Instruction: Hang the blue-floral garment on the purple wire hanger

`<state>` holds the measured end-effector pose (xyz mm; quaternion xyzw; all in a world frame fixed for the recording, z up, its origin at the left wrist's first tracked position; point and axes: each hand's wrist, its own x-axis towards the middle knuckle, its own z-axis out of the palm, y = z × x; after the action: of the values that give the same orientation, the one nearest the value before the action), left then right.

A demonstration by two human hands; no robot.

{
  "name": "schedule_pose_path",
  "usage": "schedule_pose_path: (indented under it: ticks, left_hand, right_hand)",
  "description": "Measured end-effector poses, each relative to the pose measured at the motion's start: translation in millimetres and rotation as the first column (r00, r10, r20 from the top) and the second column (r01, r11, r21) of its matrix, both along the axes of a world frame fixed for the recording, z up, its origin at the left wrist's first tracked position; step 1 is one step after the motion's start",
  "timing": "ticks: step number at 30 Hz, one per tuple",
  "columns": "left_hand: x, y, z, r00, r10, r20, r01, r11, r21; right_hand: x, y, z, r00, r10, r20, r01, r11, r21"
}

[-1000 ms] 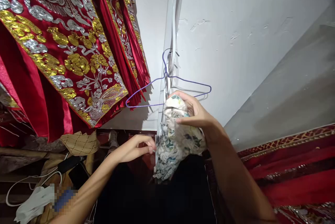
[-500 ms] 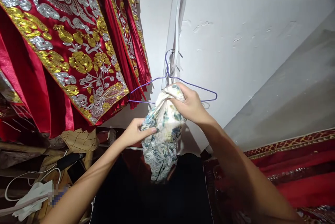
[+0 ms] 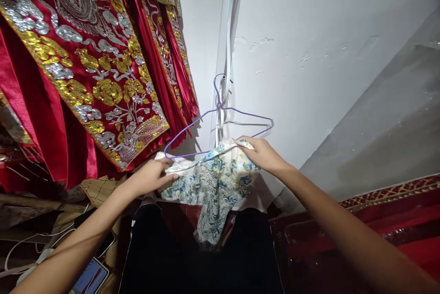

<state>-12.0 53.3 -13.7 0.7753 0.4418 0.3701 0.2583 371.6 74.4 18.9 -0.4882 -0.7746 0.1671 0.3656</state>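
Both my hands hold a white cloth with a blue and green floral print, stretched between them just under a purple wire hanger. My left hand grips the cloth's left edge. My right hand pinches its right corner close to the hanger's lower wire. The cloth's middle sags down in front of my dark-clothed legs. The hanger hangs from a hook on a white strip running up the wall.
Red garments with gold and silver embroidery hang at the left, close to the hanger. A red patterned surface lies at the right. At lower left are a phone, white cables and a woven item. The white wall is behind.
The cloth was bunched in my right hand with my left hand apart from it; my left hand took hold and now the cloth is spread wide between both hands, lower under the hanger.
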Motion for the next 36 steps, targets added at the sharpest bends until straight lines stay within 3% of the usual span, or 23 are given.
schedule_pose_path:
  ticks: [3, 5, 8, 11, 16, 19, 23, 26, 28, 31, 34, 36]
  left_hand:
    - [-1, -1, 13.9, 0.964, -0.039, -0.262, 0.069, 0.992, 0.106]
    - [-4, -4, 19.8, 0.940, -0.006, -0.341, 0.061, 0.987, 0.152]
    - [-4, -10, 30.9, 0.947, 0.042, -0.317, 0.044, 0.965, 0.260]
    - [5, -12, 52.8, 0.968, 0.067, -0.241, 0.030, 0.924, 0.380]
    - [27, 7, 90.0, 0.965, 0.154, -0.212, -0.043, 0.890, 0.454]
    - [45, 23, 93.2, 0.970, 0.165, -0.178, -0.056, 0.866, 0.498]
    - [68, 44, 84.5, 0.971, 0.167, -0.173, -0.045, 0.833, 0.551]
    - [70, 60, 81.9, 0.964, 0.185, -0.190, -0.054, 0.839, 0.541]
    - [66, 68, 83.9, 0.956, 0.182, -0.231, -0.035, 0.850, 0.526]
    - [58, 72, 90.7, 0.947, 0.151, -0.282, 0.015, 0.860, 0.511]
    - [56, 70, 97.7, 0.948, 0.101, -0.301, 0.071, 0.857, 0.511]
    - [56, 68, 100.0, 0.963, 0.097, -0.253, 0.058, 0.838, 0.543]
  right_hand:
    - [7, -6, 6.0, 0.998, -0.058, 0.029, 0.057, 0.998, 0.040]
    - [7, -6, 6.6, 0.996, -0.074, 0.049, 0.071, 0.996, 0.047]
    - [-2, -8, 4.7, 0.994, -0.081, 0.077, 0.078, 0.996, 0.041]
    - [-22, -18, 4.0, 0.999, -0.046, 0.025, 0.047, 0.998, -0.036]
    - [-52, -43, 9.9, 0.991, 0.023, -0.133, -0.036, 0.994, -0.101]
    - [-54, -45, 11.7, 0.985, 0.031, -0.168, -0.050, 0.992, -0.113]
    - [-49, -40, 10.6, 0.986, -0.006, -0.167, -0.014, 0.993, -0.118]
    - [-39, -43, 12.2, 0.992, -0.038, -0.124, 0.035, 0.999, -0.028]
    - [-25, -48, 14.8, 0.976, -0.166, -0.138, 0.178, 0.981, 0.074]
    - [11, -52, 20.3, 0.887, -0.418, -0.195, 0.451, 0.876, 0.171]
    - [52, -54, 30.6, 0.831, -0.511, -0.219, 0.538, 0.839, 0.084]
    - [69, -54, 42.5, 0.845, -0.446, -0.294, 0.456, 0.889, -0.040]
